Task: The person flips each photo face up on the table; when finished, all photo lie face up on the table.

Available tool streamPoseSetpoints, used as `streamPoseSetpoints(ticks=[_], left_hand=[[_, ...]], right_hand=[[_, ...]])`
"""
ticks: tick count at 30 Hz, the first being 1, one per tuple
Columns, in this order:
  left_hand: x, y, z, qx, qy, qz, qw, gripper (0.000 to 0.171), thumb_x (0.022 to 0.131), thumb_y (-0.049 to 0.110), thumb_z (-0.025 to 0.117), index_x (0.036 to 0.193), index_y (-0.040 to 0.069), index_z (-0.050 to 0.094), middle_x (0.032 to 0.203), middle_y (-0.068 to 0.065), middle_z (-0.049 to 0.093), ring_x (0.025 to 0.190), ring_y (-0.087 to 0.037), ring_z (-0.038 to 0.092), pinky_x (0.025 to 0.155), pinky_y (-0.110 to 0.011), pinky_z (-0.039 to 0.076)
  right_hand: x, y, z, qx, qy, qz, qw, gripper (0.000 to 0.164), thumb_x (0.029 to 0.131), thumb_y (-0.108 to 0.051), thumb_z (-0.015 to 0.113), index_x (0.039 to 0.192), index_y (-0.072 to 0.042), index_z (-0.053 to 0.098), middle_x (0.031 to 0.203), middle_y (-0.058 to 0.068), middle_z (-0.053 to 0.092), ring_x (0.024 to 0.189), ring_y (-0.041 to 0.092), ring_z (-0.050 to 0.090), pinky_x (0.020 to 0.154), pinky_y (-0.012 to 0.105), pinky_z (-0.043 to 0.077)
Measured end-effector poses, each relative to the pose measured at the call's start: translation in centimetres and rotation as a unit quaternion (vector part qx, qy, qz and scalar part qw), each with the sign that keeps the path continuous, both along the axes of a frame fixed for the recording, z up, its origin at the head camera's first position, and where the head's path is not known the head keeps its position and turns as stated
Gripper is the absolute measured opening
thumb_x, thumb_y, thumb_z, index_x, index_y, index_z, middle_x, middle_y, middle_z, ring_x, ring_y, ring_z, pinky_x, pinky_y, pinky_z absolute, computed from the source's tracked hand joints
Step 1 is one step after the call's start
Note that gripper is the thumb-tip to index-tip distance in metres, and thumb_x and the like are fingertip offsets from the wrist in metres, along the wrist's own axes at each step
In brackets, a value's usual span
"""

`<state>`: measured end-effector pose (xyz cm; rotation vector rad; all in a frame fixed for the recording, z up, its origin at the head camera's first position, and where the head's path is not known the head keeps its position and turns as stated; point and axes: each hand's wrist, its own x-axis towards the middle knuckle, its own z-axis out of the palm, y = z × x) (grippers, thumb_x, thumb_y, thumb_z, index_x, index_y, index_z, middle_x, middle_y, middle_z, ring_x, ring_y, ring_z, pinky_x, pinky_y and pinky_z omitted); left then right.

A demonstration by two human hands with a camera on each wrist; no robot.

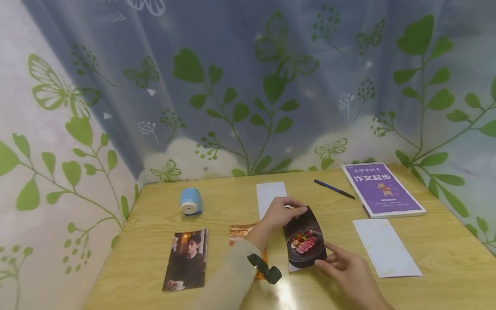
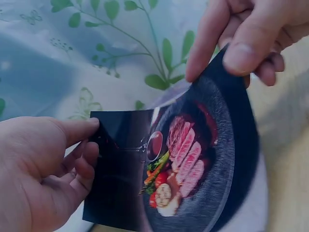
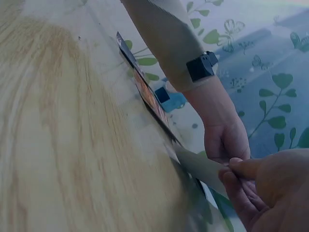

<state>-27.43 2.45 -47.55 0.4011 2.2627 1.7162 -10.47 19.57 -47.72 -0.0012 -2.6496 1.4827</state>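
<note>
Both hands hold a photo card (image 1: 306,243) of sliced steak on a dark plate, bent and lifted a little off the table. My left hand (image 1: 283,212) pinches its far end between thumb and fingers, as the left wrist view of that hand (image 2: 46,169) also shows. At the near right corner my right hand (image 1: 348,273) pinches the card. A white edge (image 1: 293,268) shows below the near end of the card. Left of it, an autumn-coloured picture (image 1: 237,232) lies partly hidden by the left forearm. The card's pale back (image 3: 200,166) faces the right wrist camera.
A portrait photo stack (image 1: 187,260) lies at the left, with a blue cup (image 1: 190,200) behind it. White cards lie at the back middle (image 1: 269,193) and right (image 1: 387,249). A pen (image 1: 334,189) and a purple book (image 1: 381,189) are at the back right, near the patterned curtain.
</note>
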Motion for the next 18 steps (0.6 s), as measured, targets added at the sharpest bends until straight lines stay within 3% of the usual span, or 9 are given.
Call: streamPoseSetpoints(ticks=[3,8,13,18], left_hand=[[0.1,0.4,-0.7,-0.007,-0.005,0.002,1.0000,0.019,0.089,0.024,0.076,0.103,0.011,0.078,0.093,-0.001,0.073,0.068,-0.006,0.062,0.061,-0.022,0.050],[0.3,0.7,-1.6,-0.035,-0.004,-0.008,0.9994,0.019,0.090,0.021,0.076,0.105,0.010,0.078,0.099,-0.002,0.075,0.071,-0.006,0.064,0.064,-0.023,0.054],[0.7,1.0,-2.1,-0.065,-0.003,-0.021,0.9977,0.020,0.090,0.021,0.076,0.106,0.010,0.078,0.100,-0.003,0.075,0.071,-0.006,0.063,0.064,-0.021,0.053],[1.0,1.4,-2.6,-0.099,-0.003,-0.013,0.9950,0.022,0.088,0.022,0.077,0.107,0.011,0.078,0.099,-0.003,0.076,0.068,-0.006,0.062,0.061,-0.020,0.050]], right_hand=[[-0.4,0.6,-0.3,0.014,-0.048,-0.009,0.999,0.053,0.084,-0.020,0.081,0.129,0.002,0.065,0.083,0.002,0.075,0.068,0.004,0.070,0.064,0.020,0.054],[-0.5,1.1,-1.0,0.056,-0.091,-0.002,0.994,0.053,0.082,-0.022,0.082,0.125,0.005,0.066,0.077,-0.001,0.072,0.063,0.004,0.064,0.059,0.020,0.051],[-0.5,1.4,-1.5,0.080,-0.100,0.005,0.992,0.053,0.080,-0.025,0.084,0.121,0.004,0.069,0.073,-0.004,0.069,0.062,0.004,0.061,0.060,0.020,0.050],[-0.4,1.5,-1.8,0.087,-0.102,0.011,0.991,0.053,0.078,-0.026,0.086,0.118,0.004,0.070,0.071,-0.005,0.069,0.060,0.005,0.060,0.061,0.021,0.049]])
